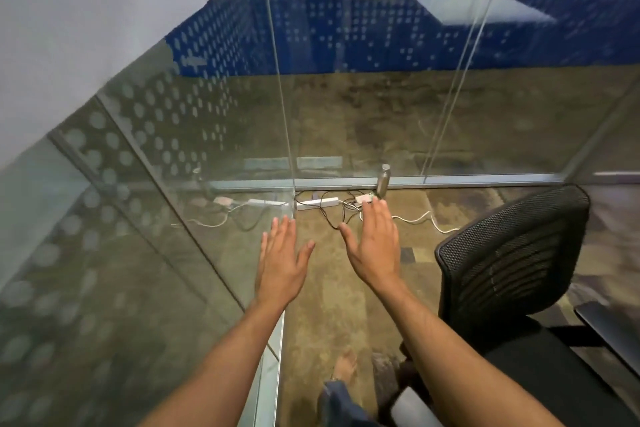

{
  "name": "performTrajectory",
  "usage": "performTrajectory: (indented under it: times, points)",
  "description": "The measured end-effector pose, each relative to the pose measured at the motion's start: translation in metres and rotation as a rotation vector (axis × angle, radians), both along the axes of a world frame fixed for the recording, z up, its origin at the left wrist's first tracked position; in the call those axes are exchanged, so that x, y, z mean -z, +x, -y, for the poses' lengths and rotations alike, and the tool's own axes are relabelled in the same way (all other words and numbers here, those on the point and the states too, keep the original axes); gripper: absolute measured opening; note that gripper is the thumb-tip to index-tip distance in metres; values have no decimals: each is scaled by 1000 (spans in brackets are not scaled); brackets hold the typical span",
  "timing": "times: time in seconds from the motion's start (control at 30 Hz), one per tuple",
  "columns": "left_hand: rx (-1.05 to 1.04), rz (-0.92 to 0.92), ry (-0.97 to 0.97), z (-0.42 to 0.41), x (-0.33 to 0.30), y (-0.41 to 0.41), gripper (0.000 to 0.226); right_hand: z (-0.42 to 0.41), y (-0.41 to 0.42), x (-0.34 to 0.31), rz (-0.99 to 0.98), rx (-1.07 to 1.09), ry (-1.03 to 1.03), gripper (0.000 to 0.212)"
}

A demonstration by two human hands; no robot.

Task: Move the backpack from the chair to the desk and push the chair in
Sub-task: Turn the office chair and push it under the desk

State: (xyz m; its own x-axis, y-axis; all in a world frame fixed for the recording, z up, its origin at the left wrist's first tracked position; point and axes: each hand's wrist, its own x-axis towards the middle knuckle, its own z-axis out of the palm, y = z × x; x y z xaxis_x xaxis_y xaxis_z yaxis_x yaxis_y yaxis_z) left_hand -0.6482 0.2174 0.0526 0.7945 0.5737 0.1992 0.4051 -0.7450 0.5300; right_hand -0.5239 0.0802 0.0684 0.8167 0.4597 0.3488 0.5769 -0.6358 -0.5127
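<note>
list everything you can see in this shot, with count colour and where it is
office chair: one, black mesh back and black seat, right side; no backpack shows on the visible part
metal bottle: one, silver, upright on the floor by the glass wall's bottom rail
power strip: one, white, on the floor left of the bottle
cables: several, black and white, tangled on the floor around the strip
glass partition: clear panels ahead and left, left ones with frosted dots
carpet: brownish, blotchy, underfoot
foot: one, bare, bottom centre
left hand: open, flat, empty, held out in front
right hand: open, flat, empty, beside the left
</note>
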Motion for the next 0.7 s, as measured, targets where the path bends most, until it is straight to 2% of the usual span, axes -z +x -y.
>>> performTrajectory:
  times: [0.27,0.37,0.5,0.7]
  points:
    - [41,-56,23,-72,1,110,93,-60,102,6,0,74,-46,71]
    - [79,-62,31,-91,-1,162,85,-72,146,2,-31,108,-50,70]
    - [152,-46,43,-103,-4,226,68,-74,196,-1,-62,182,-32,65]
    - [305,-63,14,-96,3,304,74,-59,242,1,-106,318,-47,67]
